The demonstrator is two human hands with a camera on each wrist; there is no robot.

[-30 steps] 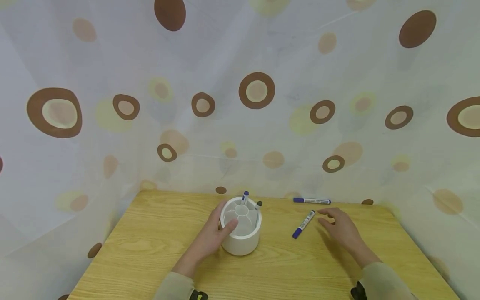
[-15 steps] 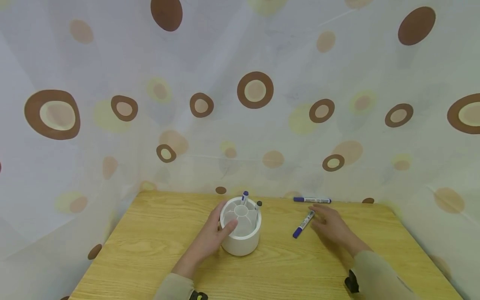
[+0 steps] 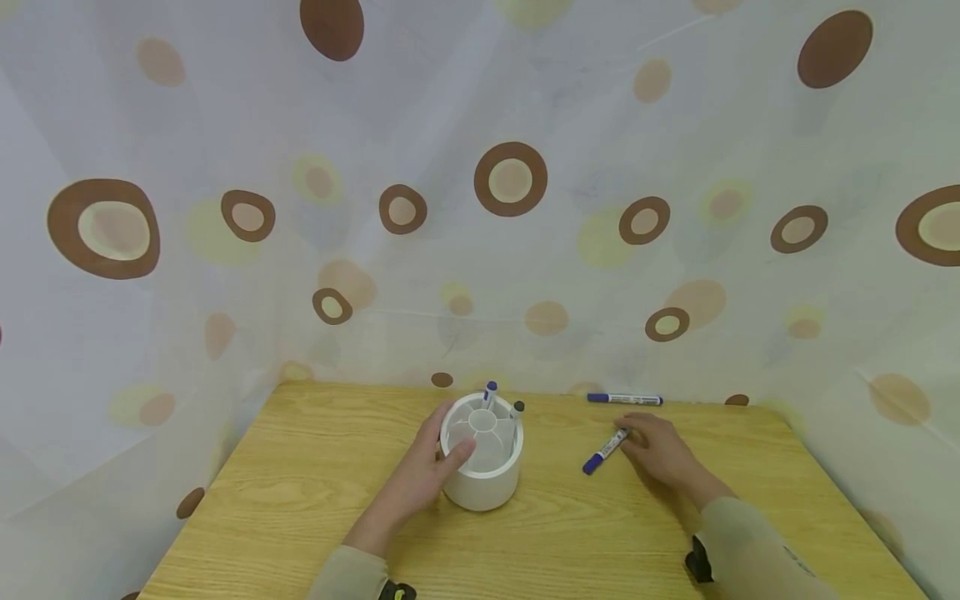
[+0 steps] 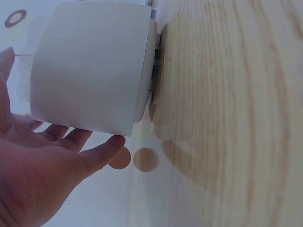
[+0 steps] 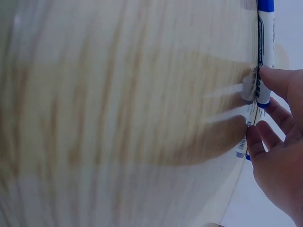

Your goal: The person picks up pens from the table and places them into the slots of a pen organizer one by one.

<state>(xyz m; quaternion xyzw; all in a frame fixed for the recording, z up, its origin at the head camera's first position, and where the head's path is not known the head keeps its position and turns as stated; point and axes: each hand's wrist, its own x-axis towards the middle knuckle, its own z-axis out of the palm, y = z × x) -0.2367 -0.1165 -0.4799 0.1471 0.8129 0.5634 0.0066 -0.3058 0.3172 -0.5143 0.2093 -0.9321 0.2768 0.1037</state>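
Slanted marker: lower right of frame, axis lower-left to upper-right.
Right hand: nearer; pinches the upper end.
Left hand: grips holder, lower centre.

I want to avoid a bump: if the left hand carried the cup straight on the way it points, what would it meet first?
Probably the backdrop behind the table: the left hand points forward and rightward, and the line seems to pass left of the far loose marker, though depth is unclear.
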